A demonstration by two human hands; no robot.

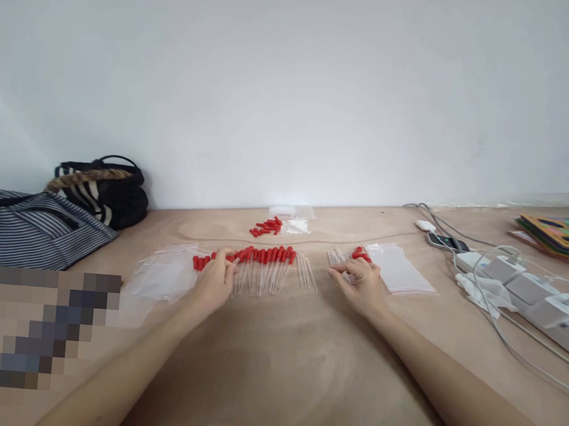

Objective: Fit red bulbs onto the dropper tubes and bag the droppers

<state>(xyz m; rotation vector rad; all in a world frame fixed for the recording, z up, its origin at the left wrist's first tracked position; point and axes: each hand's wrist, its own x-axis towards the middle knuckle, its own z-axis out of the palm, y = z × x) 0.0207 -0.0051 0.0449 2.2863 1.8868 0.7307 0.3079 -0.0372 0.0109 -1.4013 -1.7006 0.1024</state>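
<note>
A row of clear droppers with red bulbs (274,255) lies on the wooden table. My left hand (217,278) is over the row's left part, its fingers curled near the red bulbs; what they hold, if anything, is too small to tell. Bare clear tubes (305,272) lie at the row's right end. Over another group of clear tubes (335,257) is my right hand (358,283), thumb and fingers curled close together, contents unclear. Red bulbs (359,252) show just behind it. Farther back lie a small pile of loose red bulbs (270,225) and clear tubes (296,226).
Clear plastic bags lie at left (166,271) and right (401,268). A striped bag (31,229) and a black bag (123,197) are at the left. Chargers on a power strip (529,288), cables, a dark device (447,242) and colourful boards (561,236) occupy the right.
</note>
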